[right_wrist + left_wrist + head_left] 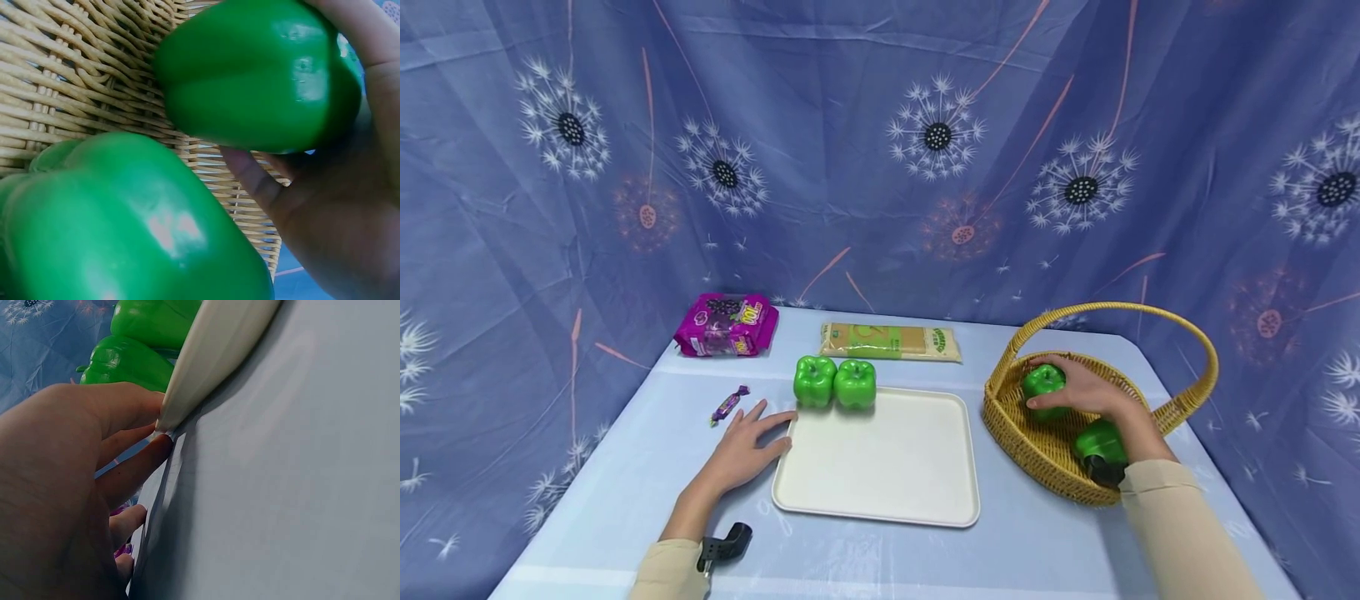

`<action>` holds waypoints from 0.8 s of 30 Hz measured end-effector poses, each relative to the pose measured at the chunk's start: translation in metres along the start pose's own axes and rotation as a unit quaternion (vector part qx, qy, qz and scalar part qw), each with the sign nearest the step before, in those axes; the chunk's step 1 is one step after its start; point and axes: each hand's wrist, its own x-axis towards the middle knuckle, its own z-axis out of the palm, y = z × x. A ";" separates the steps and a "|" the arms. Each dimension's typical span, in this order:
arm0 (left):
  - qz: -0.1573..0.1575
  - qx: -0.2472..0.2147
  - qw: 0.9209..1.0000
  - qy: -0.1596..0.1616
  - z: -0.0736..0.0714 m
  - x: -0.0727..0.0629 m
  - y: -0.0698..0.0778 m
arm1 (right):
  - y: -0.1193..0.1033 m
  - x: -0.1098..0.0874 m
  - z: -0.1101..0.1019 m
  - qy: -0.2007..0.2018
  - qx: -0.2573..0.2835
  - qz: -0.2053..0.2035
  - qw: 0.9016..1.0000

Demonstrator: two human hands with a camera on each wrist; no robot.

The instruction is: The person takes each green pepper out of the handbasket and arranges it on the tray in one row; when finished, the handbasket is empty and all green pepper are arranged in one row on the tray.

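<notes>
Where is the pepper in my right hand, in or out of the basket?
In the basket: the head view shows the right hand inside it, gripping the green pepper.

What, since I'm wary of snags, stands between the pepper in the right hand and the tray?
The basket's left wall, with the handle rising from it: the right hand holds the pepper inside. Nothing else visible stands before the tray.

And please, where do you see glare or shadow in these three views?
Right wrist: pale glare on the nearer pepper, fainter on the held pepper; left wrist: dark shadow on the table beside the tray, left hand dim; head: light looks fairly even, shadows soft.
</notes>
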 end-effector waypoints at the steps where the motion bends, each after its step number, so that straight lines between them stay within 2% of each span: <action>1: -0.001 0.000 1.000 0.001 0.000 0.000 0.000 | 0.000 0.000 0.000 0.005 -0.001 0.004 1.000; 7: -0.003 0.003 1.000 0.003 0.000 0.000 -0.001 | -0.004 -0.002 -0.006 0.021 0.008 0.024 0.999; 13: -0.006 -0.002 1.000 0.001 0.000 0.000 0.000 | -0.012 -0.003 -0.012 0.023 0.048 0.007 0.999; 17: -0.009 -0.002 1.000 -0.001 0.001 0.000 -0.001 | -0.019 -0.008 -0.015 0.032 0.055 -0.003 0.998; 24: -0.009 -0.004 1.000 -0.002 0.001 0.000 0.001 | -0.029 -0.018 -0.016 0.054 0.027 -0.016 0.998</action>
